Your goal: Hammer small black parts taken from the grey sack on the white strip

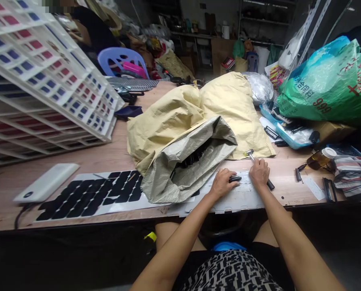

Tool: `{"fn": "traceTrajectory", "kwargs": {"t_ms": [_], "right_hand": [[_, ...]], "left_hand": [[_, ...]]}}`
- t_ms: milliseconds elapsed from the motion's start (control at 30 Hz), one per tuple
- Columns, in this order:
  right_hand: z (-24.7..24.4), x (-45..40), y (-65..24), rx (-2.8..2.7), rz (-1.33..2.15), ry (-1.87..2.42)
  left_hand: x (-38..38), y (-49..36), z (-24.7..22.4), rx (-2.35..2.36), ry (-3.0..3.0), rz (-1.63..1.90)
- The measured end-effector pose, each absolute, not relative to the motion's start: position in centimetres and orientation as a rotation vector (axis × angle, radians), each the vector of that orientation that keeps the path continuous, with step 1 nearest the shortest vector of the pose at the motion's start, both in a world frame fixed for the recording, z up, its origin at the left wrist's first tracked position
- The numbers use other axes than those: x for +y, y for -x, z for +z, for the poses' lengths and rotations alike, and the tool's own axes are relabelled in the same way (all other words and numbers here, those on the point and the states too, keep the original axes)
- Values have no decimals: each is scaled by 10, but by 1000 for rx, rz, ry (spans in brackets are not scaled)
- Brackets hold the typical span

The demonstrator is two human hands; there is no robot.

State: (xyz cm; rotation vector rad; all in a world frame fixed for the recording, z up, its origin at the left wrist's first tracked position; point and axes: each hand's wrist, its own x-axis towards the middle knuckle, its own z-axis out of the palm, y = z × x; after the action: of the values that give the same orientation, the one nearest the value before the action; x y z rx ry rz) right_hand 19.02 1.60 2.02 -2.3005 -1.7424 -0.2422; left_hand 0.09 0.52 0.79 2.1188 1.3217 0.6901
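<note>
My left hand (221,182) is closed, thumb and fingers pinching a small black plastic piece (235,178) down on a pale flat board (229,198). Just to the right, my right hand (259,172) wraps round a small hammer. The hammer's head (249,152), silver with a yellow end, points away from me, and its black handle end sticks out behind the palm. Left of my hands, a yellow woven sack (168,117) lies with its grey mouth (165,178) open toward me. Dark pieces (194,157) show inside it.
Rows of black pieces (92,192) lie on a white sheet beside a white device (47,182). A white plastic crate (101,125) leans at left. At right are a blue tray (295,137), a brown jar (318,159), striped cloth (351,176) and a green bag (326,93). A person (92,28) sits behind.
</note>
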Motion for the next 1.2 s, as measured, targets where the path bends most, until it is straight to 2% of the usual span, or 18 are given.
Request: {"fn": "traceTrajectory", "kwargs": {"t_ms": [233,533,767,1200], "right_hand": [[39,8,-195,-1705,-21,2277],[46,-96,-187,-1633,417,1676],[44,-104,-177,-1662,338,1627],[43,-106,-159,-1779,408,1585]], "left_hand": [[9,10,2,1248,-2075,788],[12,8,-2,1227,-2076,825],[11,7,-1,1235,-2053,845],[14,6,-4,1212,-2013,852]]}}
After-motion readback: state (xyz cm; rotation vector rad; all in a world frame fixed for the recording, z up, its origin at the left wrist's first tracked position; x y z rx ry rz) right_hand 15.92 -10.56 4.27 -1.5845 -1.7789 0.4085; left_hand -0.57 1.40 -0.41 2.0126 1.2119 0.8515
